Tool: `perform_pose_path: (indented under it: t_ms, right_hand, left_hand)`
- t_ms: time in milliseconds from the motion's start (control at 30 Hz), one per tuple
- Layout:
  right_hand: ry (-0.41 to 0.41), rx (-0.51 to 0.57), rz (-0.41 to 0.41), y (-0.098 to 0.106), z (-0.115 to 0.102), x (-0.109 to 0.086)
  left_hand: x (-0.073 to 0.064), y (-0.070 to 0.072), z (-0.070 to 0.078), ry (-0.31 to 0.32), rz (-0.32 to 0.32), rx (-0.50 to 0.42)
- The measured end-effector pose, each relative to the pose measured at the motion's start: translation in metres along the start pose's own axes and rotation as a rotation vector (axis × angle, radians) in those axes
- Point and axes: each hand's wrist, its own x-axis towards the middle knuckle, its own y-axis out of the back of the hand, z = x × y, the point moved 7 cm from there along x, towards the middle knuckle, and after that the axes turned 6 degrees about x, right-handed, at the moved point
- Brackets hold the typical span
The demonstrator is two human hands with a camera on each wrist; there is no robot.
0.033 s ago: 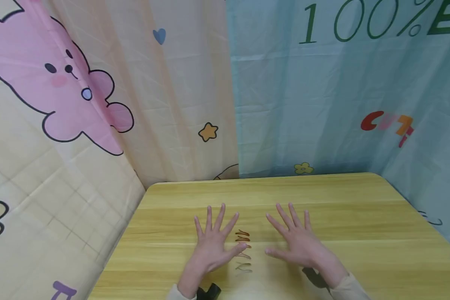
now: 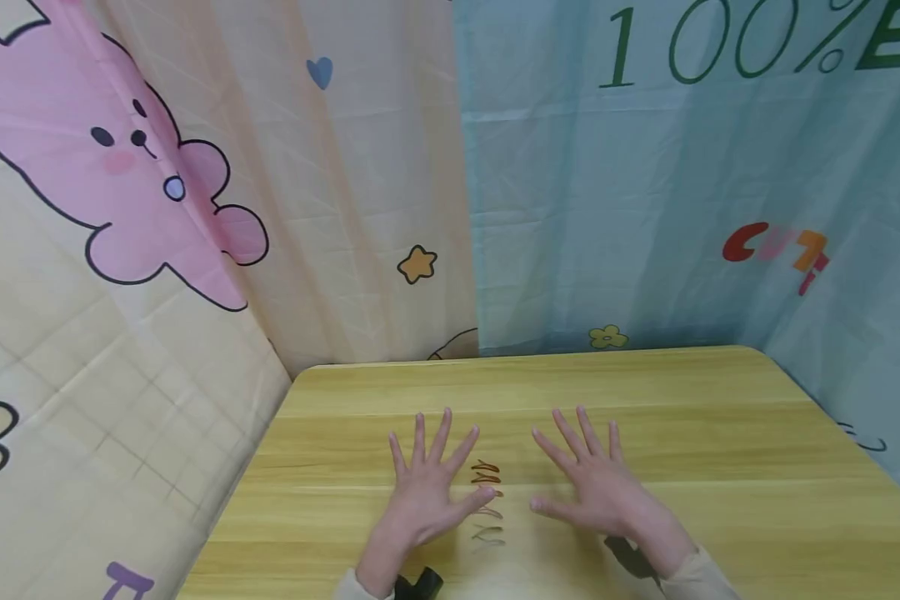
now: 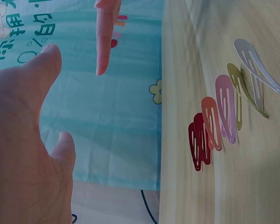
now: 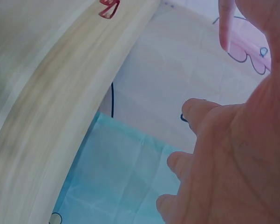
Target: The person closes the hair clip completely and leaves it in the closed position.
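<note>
Both hands hover over a wooden table (image 2: 720, 400), palms down and fingers spread, and hold nothing. Between them a column of several snap hair clips lies on the wood. The left hand (image 2: 423, 496) is nearest, its thumb overlapping the middle of the column in the head view. To the right of the column is the right hand (image 2: 603, 487). In the left wrist view the clips run from a white clip (image 3: 239, 45) through an olive clip (image 3: 231, 70), a pink clip (image 3: 222, 80) and an orange clip (image 3: 208, 103) to two dark red clips (image 3: 198, 119), their leaves bent apart.
Printed curtains stand behind the table and at both sides, a beige curtain (image 2: 360, 208) on the left and a blue curtain (image 2: 607, 208) on the right. A black device (image 2: 422, 583) sits at the left wrist; a dark flat piece (image 2: 630, 556) shows under the right wrist.
</note>
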Motion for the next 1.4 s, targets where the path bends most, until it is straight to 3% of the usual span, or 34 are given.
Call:
perform_pose_path:
  t_ms: [300, 500, 767, 1133, 1267, 1400]
  right_hand:
    - [-0.003, 0.004, -0.009, -0.008, -0.001, -0.006]
    - [0.010, -0.009, -0.008, -0.009, -0.001, -0.003]
    - [0.048, -0.002, -0.019, -0.011, -0.003, 0.001]
    - [0.059, 0.049, 0.081, -0.007, -0.002, 0.009]
    - [0.039, 0.079, 0.085, -0.008, -0.001, 0.011]
    - [0.023, 0.097, 0.096, -0.007, 0.001, 0.014]
  left_hand:
    - [-0.004, -0.009, 0.008, -0.025, -0.044, -0.015]
    - [0.002, -0.004, 0.010, -0.031, -0.020, -0.042]
    - [0.005, 0.001, -0.003, -0.017, -0.001, -0.053]
    - [0.008, 0.009, -0.020, 0.014, 0.030, -0.129]
    - [0.007, 0.010, -0.024, 0.026, 0.012, -0.213]
    - [0.008, 0.006, -0.028, 0.020, -0.059, -0.327]
